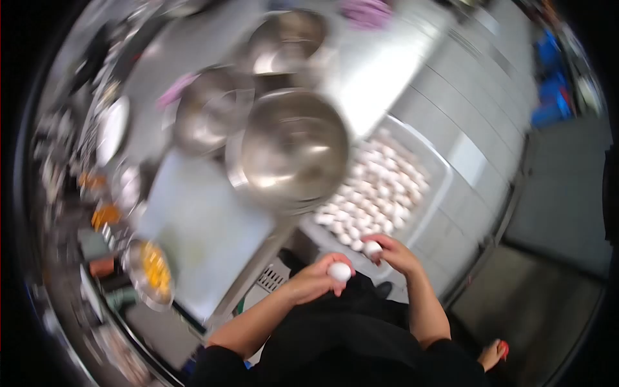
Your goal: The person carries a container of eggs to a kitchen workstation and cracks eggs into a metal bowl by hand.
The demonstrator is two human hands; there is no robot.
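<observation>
Dark clothing [348,338] fills the foreground of the head view. Fingers curled, the left hand [314,279] cradles an egg [340,272], seemingly to protect its shell. The right hand [396,253] grips a second egg [372,249] above the near edge of a translucent tub [445,179] of eggs [387,187], set beside the counter [380,68] and its metal bowls [296,145], apparently for easy reach.

Commercial-type kitchen, stainless steel desk [380,71], large metal bowls [280,129], white cutting board [203,222], smaller bowl [135,269] of yellow food pieces [155,267], grey tiled floor [477,109].
</observation>
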